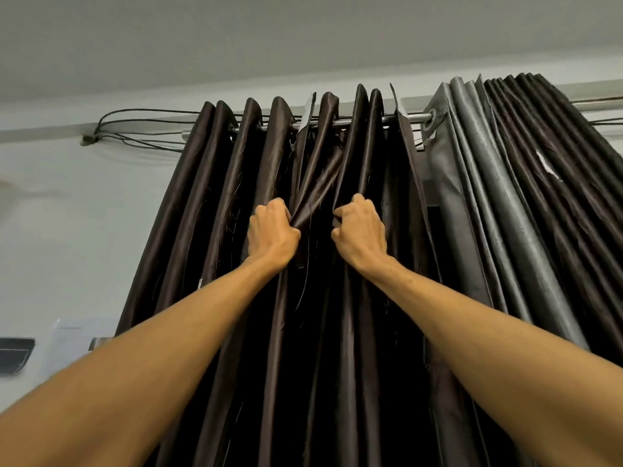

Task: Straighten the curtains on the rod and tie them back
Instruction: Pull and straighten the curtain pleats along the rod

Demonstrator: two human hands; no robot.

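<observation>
A dark brown curtain (215, 203) hangs in deep folds from a metal rod (413, 118) near the ceiling. To its right a second curtain (499, 197) is bunched, showing a grey backing and dark pleats. Both my arms reach up. My left hand (271, 232) grips a fold of the brown curtain at mid height. My right hand (362, 230) grips the neighbouring fold, a short gap away. One fold near the rod is twisted and shows a white patch (308, 111).
Black cables (135, 128) run along the wall from a clip at the left to the rod. The pale wall lies to the left, the ceiling above. A dark object (15, 353) and a pale plastic item (72, 335) sit low at the left edge.
</observation>
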